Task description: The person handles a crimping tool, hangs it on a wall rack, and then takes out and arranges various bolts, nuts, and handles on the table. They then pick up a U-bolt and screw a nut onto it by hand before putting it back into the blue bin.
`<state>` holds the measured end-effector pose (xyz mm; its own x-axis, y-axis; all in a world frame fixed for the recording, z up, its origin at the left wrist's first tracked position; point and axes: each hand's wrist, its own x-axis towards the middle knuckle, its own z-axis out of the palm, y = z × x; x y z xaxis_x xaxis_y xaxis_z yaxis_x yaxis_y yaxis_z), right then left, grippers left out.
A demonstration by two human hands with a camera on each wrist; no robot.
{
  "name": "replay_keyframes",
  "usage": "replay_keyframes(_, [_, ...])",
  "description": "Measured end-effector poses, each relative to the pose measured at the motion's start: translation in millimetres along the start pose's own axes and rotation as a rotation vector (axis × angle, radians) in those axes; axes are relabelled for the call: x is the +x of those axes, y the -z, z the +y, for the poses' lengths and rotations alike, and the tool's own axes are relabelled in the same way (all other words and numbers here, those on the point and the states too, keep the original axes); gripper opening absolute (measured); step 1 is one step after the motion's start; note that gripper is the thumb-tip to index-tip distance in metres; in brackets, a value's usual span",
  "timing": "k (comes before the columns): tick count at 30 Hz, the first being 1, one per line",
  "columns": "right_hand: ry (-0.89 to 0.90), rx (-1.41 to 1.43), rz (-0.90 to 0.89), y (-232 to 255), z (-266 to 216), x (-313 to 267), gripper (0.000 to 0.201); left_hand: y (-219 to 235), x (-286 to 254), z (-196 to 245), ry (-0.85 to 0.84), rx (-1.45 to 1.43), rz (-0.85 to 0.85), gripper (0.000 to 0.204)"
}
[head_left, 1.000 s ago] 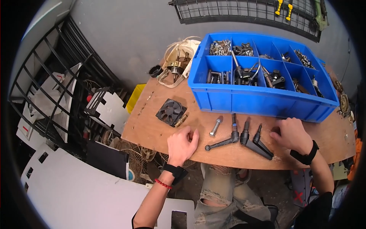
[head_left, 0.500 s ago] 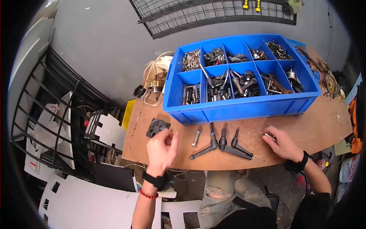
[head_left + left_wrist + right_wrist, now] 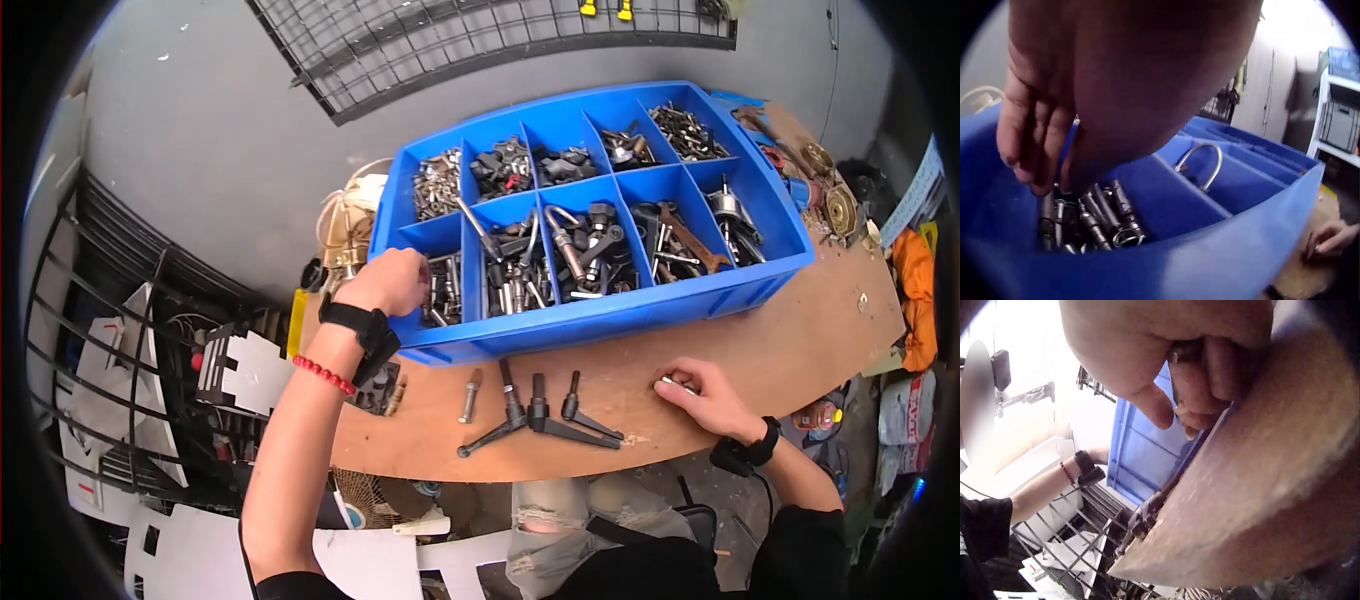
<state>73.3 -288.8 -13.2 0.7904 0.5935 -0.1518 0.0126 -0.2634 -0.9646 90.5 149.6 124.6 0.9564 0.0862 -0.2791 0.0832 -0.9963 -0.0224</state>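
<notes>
My left hand (image 3: 390, 282) reaches over the near-left wall of a blue divided bin (image 3: 590, 325) into its front-left compartment. In the left wrist view the fingers (image 3: 1047, 137) point down, loosely together, right at a heap of metal pins (image 3: 1094, 219); the fingertips overlap the heap's far end. Low over the table's right part, my right hand (image 3: 705, 393) holds a small metal piece (image 3: 682, 386) in curled fingers, most of it hidden. Between the hands lie a bolt (image 3: 469, 398) and three black clamping levers, the left one (image 3: 497, 425) with a ball end.
A small black fan (image 3: 373, 388) and a brass fitting (image 3: 397, 396) lie by the left forearm, which partly covers the fan. More hardware fills the bin's other compartments. Old motor parts (image 3: 838, 210) sit at the table's right end, a white-cased motor (image 3: 345, 235) at the left.
My left hand has risen from the table's front, passed over the fan and entered the bin's front-left compartment. My right hand stays near the table's right side, turned so a metal piece shows. The view has shifted.
</notes>
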Motion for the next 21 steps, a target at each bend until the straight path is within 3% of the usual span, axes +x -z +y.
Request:
replay_keyframes(2, [0.004,0.105,-0.003,-1,4,5,0.025,-7,15,3,0.061,0.104,-0.032,0.03])
replay_keyframes(5, [-0.027,0.045,-0.026,-1,3,8,0.026,-12,31,1,0.101,0.184,-0.107,0.044])
replay_keyframes(11, [-0.055,0.023,-0.029,1,-1,9,0.026,-24,52,-6,0.12,0.153,-0.157,0.047])
replay_keyframes(16, [-0.044,-0.001,-0.02,0,-6,9,0.026,-27,60,-6,0.177,0.217,-0.203,0.044])
replay_keyframes(21, [-0.076,-0.025,-0.027,4,-10,7,0.028,-24,55,-1,0.168,0.205,-0.067,0.024])
